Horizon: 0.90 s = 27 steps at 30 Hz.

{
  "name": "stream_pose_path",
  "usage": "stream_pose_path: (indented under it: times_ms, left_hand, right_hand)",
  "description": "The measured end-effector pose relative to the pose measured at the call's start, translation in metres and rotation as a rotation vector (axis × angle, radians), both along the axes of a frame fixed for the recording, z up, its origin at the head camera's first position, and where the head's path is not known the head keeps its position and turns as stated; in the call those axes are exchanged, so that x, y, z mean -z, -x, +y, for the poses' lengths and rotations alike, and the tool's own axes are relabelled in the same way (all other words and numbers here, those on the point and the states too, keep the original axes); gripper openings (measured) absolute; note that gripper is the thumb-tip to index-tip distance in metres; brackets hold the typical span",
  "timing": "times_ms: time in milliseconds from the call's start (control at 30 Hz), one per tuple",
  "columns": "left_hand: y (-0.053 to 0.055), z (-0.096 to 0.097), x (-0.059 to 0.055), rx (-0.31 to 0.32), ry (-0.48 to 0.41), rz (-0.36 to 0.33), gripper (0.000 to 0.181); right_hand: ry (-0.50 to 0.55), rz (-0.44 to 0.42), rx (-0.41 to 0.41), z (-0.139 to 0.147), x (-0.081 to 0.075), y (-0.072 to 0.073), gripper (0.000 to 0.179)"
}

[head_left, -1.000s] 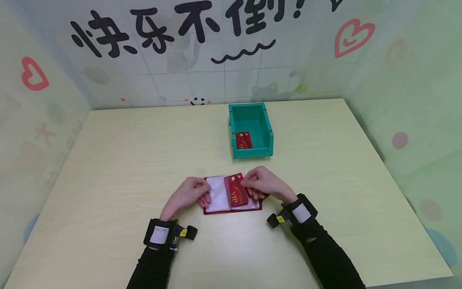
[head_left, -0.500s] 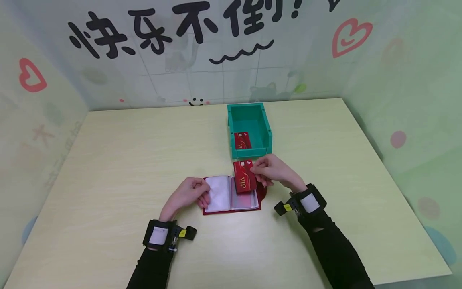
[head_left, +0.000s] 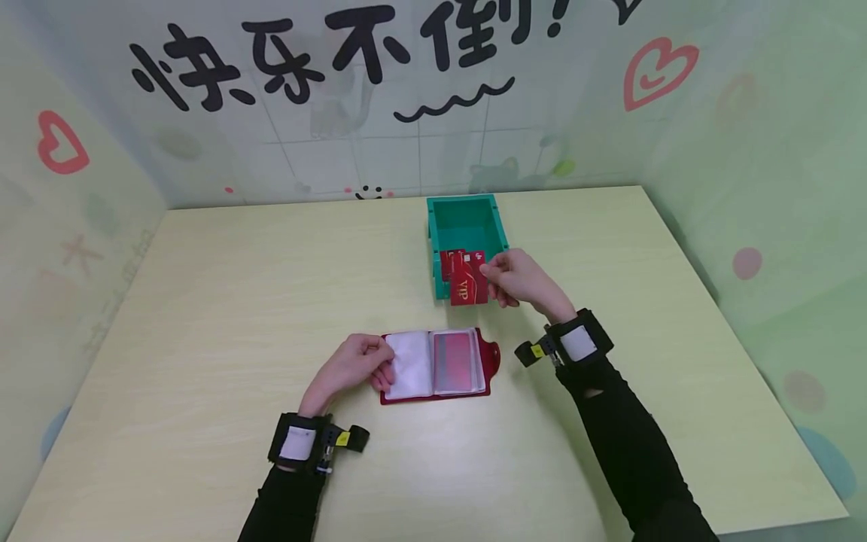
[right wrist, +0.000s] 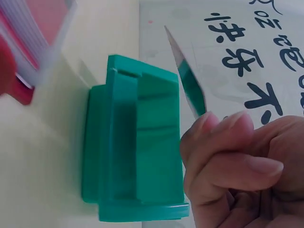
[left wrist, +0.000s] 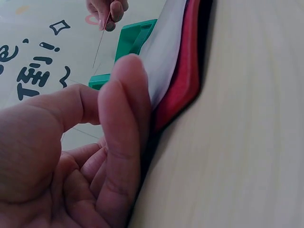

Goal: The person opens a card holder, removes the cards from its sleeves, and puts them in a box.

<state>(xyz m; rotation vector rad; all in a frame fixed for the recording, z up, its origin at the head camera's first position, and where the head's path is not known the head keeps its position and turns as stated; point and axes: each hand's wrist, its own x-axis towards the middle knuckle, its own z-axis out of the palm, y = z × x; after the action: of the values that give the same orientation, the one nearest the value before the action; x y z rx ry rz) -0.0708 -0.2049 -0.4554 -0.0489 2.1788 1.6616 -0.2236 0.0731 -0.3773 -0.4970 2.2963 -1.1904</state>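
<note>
1. One green bin (head_left: 467,218), the landmark here, is likely stiff, light plastic, best held by its rim. It is blue-green and open-topped.

2. The card holder (head_left: 409,365) lies spread on the person's side of the bin, apart from it. Its pages are probably soft, slick and easily creased, so the outer edge suits a grip. It shows a dark red cover with a rounded flap, a white left page and a pinkish clear sleeve. The left hand (head_left: 355,365), nearer the person than the bin and left of it, has thumb and finger together at the holder's left edge; whether they take in cover as well as page is hard to tell.

3. The held card (head_left: 469,278) is over the bin's near wall, its right edge pinched by the right hand (head_left: 523,278). It should be very light, thin, springy and slippery; a side-edge pinch fits. Red, with gold "VIP" lettering.

4. A second card (head_left: 445,265), also red, sits partly hidden inside the bin's near left corner.
</note>
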Motion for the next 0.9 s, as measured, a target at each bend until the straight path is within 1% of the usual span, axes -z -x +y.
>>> stream_pose_path:
  times_ms: [133, 267, 367, 467, 667, 900]
  left_hand:
    - [0.000, -0.001, 0.000, 0.000, -0.003, -0.003, 0.024]
    - [0.000, -0.001, -0.001, 0.001, 0.005, -0.003, 0.025]
    - [0.000, -0.002, -0.001, 0.002, 0.013, 0.000, 0.025]
    - [0.000, -0.002, -0.001, 0.003, 0.013, 0.001, 0.025]
    - [0.000, -0.001, 0.000, 0.006, 0.002, -0.001, 0.025]
    - [0.000, -0.001, 0.001, 0.003, 0.010, -0.001, 0.025]
  right_hand:
    - [-0.052, 0.066, 0.026, -0.007, -0.006, 0.010, 0.027]
    - [-0.120, 0.149, 0.030, -0.017, -0.009, 0.019, 0.028]
    - [-0.165, 0.192, 0.037, -0.024, -0.011, 0.024, 0.028]
    - [-0.203, 0.204, 0.053, -0.031, -0.011, 0.028, 0.027]
    - [-0.261, 0.182, 0.078, -0.042, -0.006, 0.033, 0.026]
    - [-0.336, 0.177, 0.066, -0.054, 0.006, 0.040, 0.017]
